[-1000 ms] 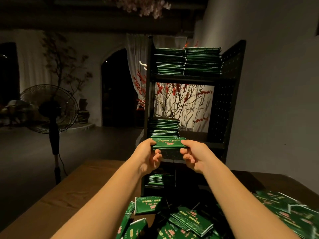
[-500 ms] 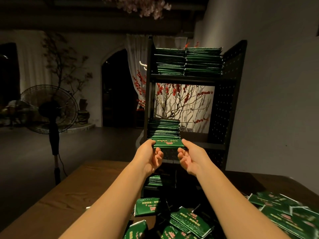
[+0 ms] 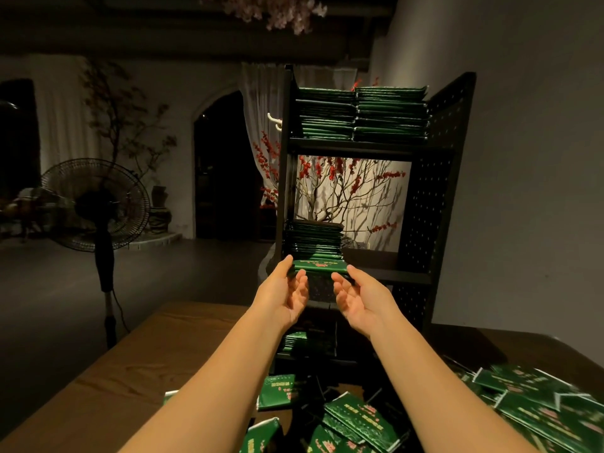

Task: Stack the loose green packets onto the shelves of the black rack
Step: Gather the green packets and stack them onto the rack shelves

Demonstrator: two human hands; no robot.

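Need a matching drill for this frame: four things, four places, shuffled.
Things:
1. standing fan
2. twin packet stacks
3. single packet stack
4. loose packets

Places:
A. middle shelf of the black rack, left side
B. on the wooden table, near edge
C. top shelf of the rack
D. on the floor, left of the table

Pairs: 1-D, 2-C, 3-A, 4-B
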